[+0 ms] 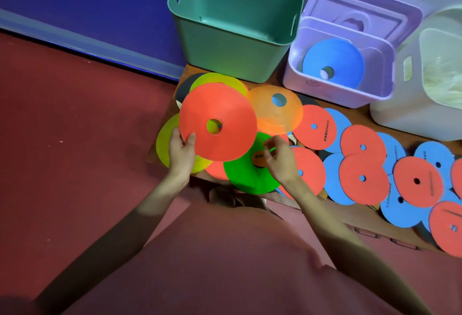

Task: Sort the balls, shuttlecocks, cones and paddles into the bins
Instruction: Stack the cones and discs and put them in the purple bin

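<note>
My left hand [181, 153] grips the near-left rim of a red disc cone [220, 104], lifted over two yellow cones [165, 139]. My right hand [278, 158] hovers with curled fingers over the centre hole of a green cone [247, 179]; whether it pinches the rim I cannot tell. A pale orange cone [272, 114] lies just behind. The lilac bin [335, 94] holds a blue cone [332, 59]. The green bin [237, 59] stands empty behind the cones. Red and blue paddles [362, 182] overlap in a row to the right.
A white bin [400, 104] with pale shuttlecocks inside stands at the far right. The things rest on a low wooden bench [325, 212] over red floor. A blue mat lies along the back left.
</note>
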Motion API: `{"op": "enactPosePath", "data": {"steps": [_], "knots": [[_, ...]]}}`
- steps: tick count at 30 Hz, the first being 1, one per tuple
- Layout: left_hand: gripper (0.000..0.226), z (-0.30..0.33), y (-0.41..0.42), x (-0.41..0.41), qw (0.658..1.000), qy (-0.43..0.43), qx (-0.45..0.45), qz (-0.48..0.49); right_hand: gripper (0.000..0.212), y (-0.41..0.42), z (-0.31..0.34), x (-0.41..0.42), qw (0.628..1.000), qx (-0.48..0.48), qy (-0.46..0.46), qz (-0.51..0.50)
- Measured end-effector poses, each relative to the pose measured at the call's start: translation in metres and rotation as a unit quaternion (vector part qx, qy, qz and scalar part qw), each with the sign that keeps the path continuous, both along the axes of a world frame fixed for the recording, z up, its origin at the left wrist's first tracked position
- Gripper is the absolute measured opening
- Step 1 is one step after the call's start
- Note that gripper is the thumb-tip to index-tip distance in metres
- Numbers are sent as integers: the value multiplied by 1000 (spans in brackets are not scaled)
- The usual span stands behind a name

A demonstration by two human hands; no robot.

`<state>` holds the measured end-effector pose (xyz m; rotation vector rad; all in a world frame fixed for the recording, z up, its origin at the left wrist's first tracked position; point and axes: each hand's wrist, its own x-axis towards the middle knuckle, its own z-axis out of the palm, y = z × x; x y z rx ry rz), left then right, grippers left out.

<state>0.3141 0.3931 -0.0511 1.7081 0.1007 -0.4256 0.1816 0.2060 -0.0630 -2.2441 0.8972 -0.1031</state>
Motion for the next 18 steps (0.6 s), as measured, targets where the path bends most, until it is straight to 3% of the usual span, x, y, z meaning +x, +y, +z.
{"op": "enactPosePath", "data": {"steps": [4, 9, 12, 16, 18], "knots": [[26, -5, 4, 2, 1000, 11, 7, 10, 25, 13, -11, -7, 986, 38, 131, 100], [25, -9, 4, 3, 1000, 14, 2, 5, 32, 20, -7, -12, 978, 35, 163, 129], [23, -9, 1, 4, 1000, -11, -1, 4, 34, 14, 5, -19, 987, -3, 139, 86], [18, -5, -7, 4, 998, -59, 13, -4, 32, 5, 34, -29, 986, -94, 123, -53], [21, -2, -12, 3, 997, -72, 27, -10, 49, 0, 51, -32, 983, -85, 98, -127]]}}
